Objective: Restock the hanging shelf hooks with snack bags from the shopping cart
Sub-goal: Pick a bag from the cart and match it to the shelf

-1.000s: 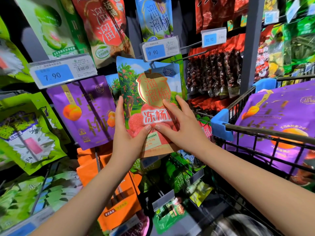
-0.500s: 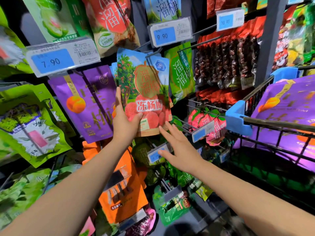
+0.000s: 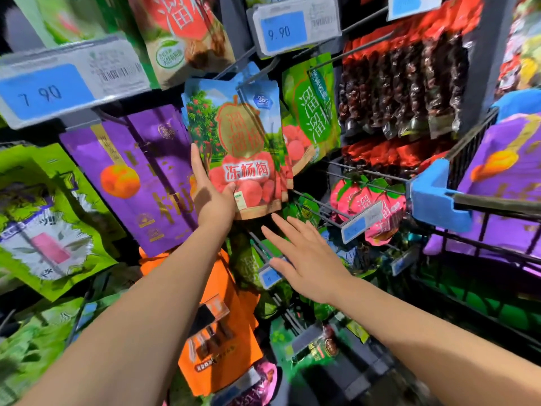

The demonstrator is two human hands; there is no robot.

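Note:
A blue-and-red bayberry snack bag [image 3: 243, 142] hangs on a metal hook [image 3: 257, 74] under the 9.90 price tag [image 3: 288, 32], with more of the same bags behind it. My left hand [image 3: 210, 197] grips its lower left edge, thumb on the front. Below the bag, my right hand [image 3: 304, 259] is flat and empty, fingers spread, not touching it. At the right stands the shopping cart [image 3: 439, 194] with a blue corner guard; purple snack bags [image 3: 506, 177] lie in it.
Purple peach bags [image 3: 140, 177] hang left of the bayberry bag under a 7.90 tag [image 3: 58, 83]. Green bags [image 3: 313, 106] hang to its right, dark date packs [image 3: 404, 83] beyond. Orange bags [image 3: 222, 332] and short hooks with small tags jut out below my hands.
My right hand let go of the bayberry bag and dropped below it. The left hand kept its grip while the bag slid back on the hook.

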